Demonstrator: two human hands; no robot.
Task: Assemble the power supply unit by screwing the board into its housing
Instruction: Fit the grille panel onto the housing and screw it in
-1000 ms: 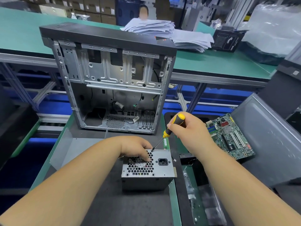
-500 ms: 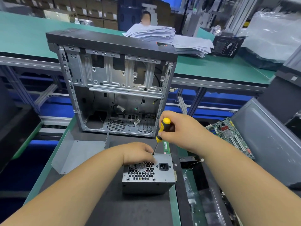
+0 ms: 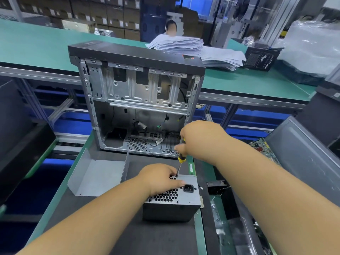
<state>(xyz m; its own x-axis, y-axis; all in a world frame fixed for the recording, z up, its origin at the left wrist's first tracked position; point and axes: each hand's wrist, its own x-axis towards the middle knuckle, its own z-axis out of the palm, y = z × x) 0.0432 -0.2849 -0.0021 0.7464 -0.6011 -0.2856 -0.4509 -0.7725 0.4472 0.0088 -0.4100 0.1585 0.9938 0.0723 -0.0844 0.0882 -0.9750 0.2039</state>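
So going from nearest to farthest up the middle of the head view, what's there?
Power supply unit → screwdriver → open computer case → stacks of paper → seated person.

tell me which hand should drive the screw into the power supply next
Right. The right hand grips the screwdriver, whose tip sits at the top edge of the power supply. The left hand rests on its grille, steadying it.

At the bench: one power supply unit [image 3: 172,199], one screwdriver [image 3: 181,159] and two hands, left [image 3: 160,178] and right [image 3: 200,140]. One open computer case [image 3: 136,100] stands far behind, one circuit board [image 3: 262,147] lies right, two paper stacks [image 3: 198,49] far right.
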